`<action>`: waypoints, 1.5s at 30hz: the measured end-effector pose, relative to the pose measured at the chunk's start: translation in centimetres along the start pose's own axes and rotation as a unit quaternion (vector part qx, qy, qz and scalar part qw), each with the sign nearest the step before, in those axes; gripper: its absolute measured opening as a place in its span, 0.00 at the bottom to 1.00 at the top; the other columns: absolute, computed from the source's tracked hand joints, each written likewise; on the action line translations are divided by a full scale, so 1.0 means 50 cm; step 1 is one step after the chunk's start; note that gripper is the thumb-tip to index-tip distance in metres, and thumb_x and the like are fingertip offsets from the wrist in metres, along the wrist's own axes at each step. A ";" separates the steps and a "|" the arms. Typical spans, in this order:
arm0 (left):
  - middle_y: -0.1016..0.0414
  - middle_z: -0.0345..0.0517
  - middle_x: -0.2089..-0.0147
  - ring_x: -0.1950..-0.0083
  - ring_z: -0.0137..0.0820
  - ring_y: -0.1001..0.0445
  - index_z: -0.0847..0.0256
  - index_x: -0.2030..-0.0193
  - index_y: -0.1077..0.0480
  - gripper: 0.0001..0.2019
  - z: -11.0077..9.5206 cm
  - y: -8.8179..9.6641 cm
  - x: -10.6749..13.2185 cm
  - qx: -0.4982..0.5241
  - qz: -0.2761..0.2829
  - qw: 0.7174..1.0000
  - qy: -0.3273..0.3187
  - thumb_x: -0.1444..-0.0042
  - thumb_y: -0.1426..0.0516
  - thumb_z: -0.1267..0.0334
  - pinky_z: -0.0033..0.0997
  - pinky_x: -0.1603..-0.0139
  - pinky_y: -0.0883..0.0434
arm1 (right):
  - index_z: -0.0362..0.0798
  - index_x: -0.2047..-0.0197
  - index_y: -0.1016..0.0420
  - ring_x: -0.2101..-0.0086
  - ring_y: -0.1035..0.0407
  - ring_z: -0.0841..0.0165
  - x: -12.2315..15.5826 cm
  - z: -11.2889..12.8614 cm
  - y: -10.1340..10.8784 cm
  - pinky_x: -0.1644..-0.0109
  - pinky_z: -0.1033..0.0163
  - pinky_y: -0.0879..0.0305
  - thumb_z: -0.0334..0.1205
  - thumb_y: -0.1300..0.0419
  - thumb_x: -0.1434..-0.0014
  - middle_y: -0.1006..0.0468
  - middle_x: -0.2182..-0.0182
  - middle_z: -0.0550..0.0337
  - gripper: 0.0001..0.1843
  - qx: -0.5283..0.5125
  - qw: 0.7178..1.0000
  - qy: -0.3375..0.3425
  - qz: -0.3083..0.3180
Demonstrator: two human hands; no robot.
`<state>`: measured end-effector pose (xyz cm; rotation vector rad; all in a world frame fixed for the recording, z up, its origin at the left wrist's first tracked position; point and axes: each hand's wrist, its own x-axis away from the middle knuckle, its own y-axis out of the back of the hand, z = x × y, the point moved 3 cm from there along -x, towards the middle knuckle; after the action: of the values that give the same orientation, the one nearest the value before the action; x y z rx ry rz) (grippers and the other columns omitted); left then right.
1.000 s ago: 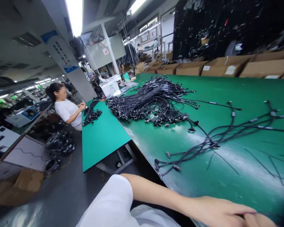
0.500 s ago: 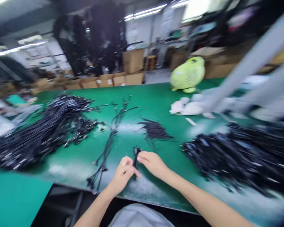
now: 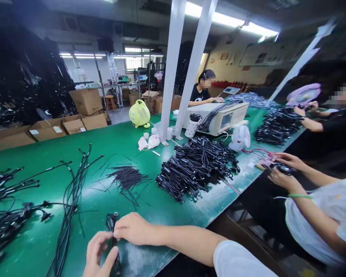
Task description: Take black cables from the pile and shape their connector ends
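Note:
My left hand (image 3: 99, 256) and my right hand (image 3: 132, 229) are close together at the near edge of the green mat. Between them is a black cable (image 3: 112, 225) with a small connector at its upper end, and my fingers press on it. Its lower part is partly hidden by my left hand. To the left lie loose black cable harnesses (image 3: 70, 200). Beyond my hands are a tuft of thin black wires (image 3: 127, 179) and a large heap of black cables (image 3: 194, 169).
A co-worker's hands (image 3: 285, 171) work at the mat's right edge, and further people sit beyond. A white tester unit (image 3: 219, 119), a small white fan (image 3: 239, 137), white posts (image 3: 173, 69) and a yellow-green fan (image 3: 139, 114) stand around. Cardboard boxes (image 3: 86, 100) are stacked behind.
The view has swung and widened, showing more of the table and co-workers. My hands now sit lower and further left in the picture, still together at the black cable.

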<state>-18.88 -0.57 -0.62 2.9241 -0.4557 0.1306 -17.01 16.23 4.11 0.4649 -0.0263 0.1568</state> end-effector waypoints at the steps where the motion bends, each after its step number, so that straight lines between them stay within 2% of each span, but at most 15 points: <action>1: 0.30 0.49 0.45 0.44 0.45 0.30 0.55 0.52 0.28 0.31 0.005 -0.011 0.002 0.029 -0.016 0.999 0.007 0.61 0.34 0.40 0.39 0.46 0.28 | 0.46 0.74 0.27 0.67 0.33 0.74 -0.002 0.005 0.006 0.62 0.71 0.43 0.37 0.42 0.42 0.27 0.74 0.68 0.10 -0.022 1.000 0.010 -0.020; 3: 0.33 0.51 0.38 0.35 0.45 0.36 0.54 0.44 0.34 0.32 0.001 -0.034 0.014 0.086 -0.009 0.996 0.039 0.52 0.38 0.41 0.43 0.36 0.36 | 0.45 0.76 0.29 0.70 0.35 0.74 -0.001 0.016 0.008 0.64 0.70 0.43 0.34 0.42 0.44 0.29 0.75 0.68 0.09 -0.102 0.994 0.007 -0.024; 6: 0.35 0.51 0.35 0.30 0.41 0.43 0.56 0.43 0.33 0.26 -0.041 -0.053 0.043 0.086 0.065 0.993 0.036 0.45 0.42 0.45 0.41 0.29 0.48 | 0.45 0.77 0.36 0.82 0.52 0.78 0.007 0.016 -0.015 0.77 0.70 0.52 0.37 0.40 0.46 0.43 0.84 0.71 0.11 -0.298 0.945 -0.109 0.083; 8: 0.32 0.51 0.37 0.31 0.40 0.42 0.57 0.43 0.32 0.26 -0.073 -0.054 0.050 0.093 0.090 0.992 -0.006 0.45 0.40 0.48 0.38 0.29 0.48 | 0.48 0.78 0.43 0.84 0.64 0.79 0.013 0.003 -0.035 0.81 0.70 0.63 0.45 0.39 0.47 0.54 0.86 0.75 0.18 -0.387 0.887 -0.174 0.181; 10: 0.27 0.52 0.43 0.36 0.38 0.35 0.60 0.49 0.27 0.21 -0.086 -0.051 0.046 0.131 0.091 0.987 -0.013 0.43 0.42 0.48 0.36 0.31 0.45 | 0.48 0.78 0.44 0.84 0.66 0.79 0.017 -0.016 -0.044 0.82 0.70 0.68 0.54 0.38 0.47 0.54 0.86 0.75 0.24 -0.404 0.872 -0.183 0.207; 15: 0.25 0.44 0.68 0.66 0.29 0.25 0.63 0.60 0.28 0.19 -0.079 -0.045 0.035 0.274 0.064 0.957 0.071 0.48 0.38 0.47 0.28 0.62 0.28 | 0.43 0.76 0.29 0.81 0.48 0.77 0.048 -0.020 -0.017 0.76 0.69 0.52 0.57 0.44 0.42 0.40 0.84 0.66 0.24 -0.161 0.969 -0.072 0.171; 18: 0.41 0.30 0.80 0.84 0.18 0.43 0.61 0.62 0.32 0.18 -0.080 -0.040 0.031 0.312 0.015 0.947 0.079 0.46 0.38 0.48 0.19 0.81 0.43 | 0.46 0.68 0.24 0.69 0.35 0.70 0.062 0.007 0.020 0.64 0.66 0.41 0.48 0.45 0.40 0.27 0.71 0.59 0.16 -0.023 0.999 0.016 0.033; 20: 0.49 0.26 0.82 0.86 0.16 0.54 0.61 0.63 0.33 0.18 -0.078 -0.047 0.031 0.318 0.023 0.944 0.086 0.46 0.39 0.47 0.18 0.85 0.53 | 0.47 0.55 0.26 0.62 0.32 0.68 0.061 0.019 0.033 0.60 0.64 0.37 0.47 0.44 0.40 0.26 0.61 0.56 0.15 -0.042 0.995 0.044 -0.081; 23: 0.47 0.27 0.83 0.87 0.16 0.54 0.61 0.67 0.36 0.21 -0.068 -0.080 0.043 0.289 0.126 0.941 0.123 0.49 0.38 0.44 0.20 0.85 0.54 | 0.48 0.46 0.33 0.60 0.30 0.68 0.047 0.027 0.018 0.58 0.64 0.34 0.46 0.41 0.43 0.26 0.57 0.54 0.23 -0.163 0.977 0.057 -0.126; 27: 0.42 0.34 0.82 0.83 0.20 0.42 0.62 0.75 0.39 0.27 -0.054 -0.117 0.083 0.242 0.252 0.921 0.172 0.46 0.44 0.37 0.24 0.80 0.44 | 0.47 0.65 0.31 0.76 0.32 0.73 0.035 0.030 -0.011 0.68 0.67 0.34 0.47 0.43 0.41 0.28 0.78 0.65 0.12 -0.254 0.960 0.030 -0.118; 31: 0.40 0.35 0.75 0.77 0.21 0.39 0.63 0.61 0.34 0.23 -0.042 -0.121 0.112 0.262 0.232 0.918 0.187 0.45 0.42 0.41 0.24 0.75 0.40 | 0.47 0.69 0.33 0.86 0.41 0.77 0.039 0.015 -0.008 0.82 0.71 0.46 0.53 0.39 0.44 0.30 0.83 0.68 0.17 -0.281 0.951 -0.019 -0.129; 35: 0.40 0.33 0.75 0.79 0.20 0.41 0.61 0.58 0.35 0.22 -0.030 -0.137 0.119 0.232 0.212 0.936 0.161 0.45 0.41 0.43 0.23 0.76 0.38 | 0.47 0.68 0.35 0.84 0.40 0.77 0.042 -0.011 0.005 0.80 0.72 0.43 0.54 0.40 0.43 0.33 0.83 0.70 0.18 -0.302 0.941 -0.027 -0.152; 40: 0.51 0.26 0.81 0.86 0.16 0.57 0.60 0.64 0.37 0.21 -0.028 -0.155 0.099 0.267 0.151 0.931 0.197 0.46 0.41 0.42 0.19 0.85 0.52 | 0.52 0.48 0.40 0.67 0.27 0.71 0.061 -0.043 -0.012 0.60 0.63 0.29 0.50 0.30 0.53 0.26 0.61 0.61 0.34 -0.531 0.838 -0.024 -0.125; 43: 0.36 0.34 0.76 0.80 0.20 0.37 0.62 0.60 0.33 0.21 -0.031 -0.153 0.089 0.243 0.221 0.923 0.200 0.44 0.42 0.43 0.23 0.75 0.33 | 0.49 0.48 0.39 0.64 0.28 0.69 0.099 -0.050 0.012 0.59 0.63 0.31 0.48 0.32 0.51 0.26 0.63 0.59 0.31 -0.497 0.860 -0.043 -0.110; 45: 0.25 0.47 0.62 0.64 0.30 0.25 0.63 0.52 0.30 0.25 -0.028 -0.141 0.085 0.199 0.264 0.927 0.175 0.43 0.43 0.42 0.33 0.57 0.27 | 0.48 0.49 0.38 0.69 0.30 0.70 0.133 -0.045 0.081 0.61 0.62 0.32 0.45 0.36 0.47 0.28 0.67 0.61 0.25 -0.399 0.903 -0.049 -0.154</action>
<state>-12.75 5.02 0.07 2.9555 -1.2645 0.8959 -11.11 21.78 4.28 -0.3489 -0.1099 -0.1923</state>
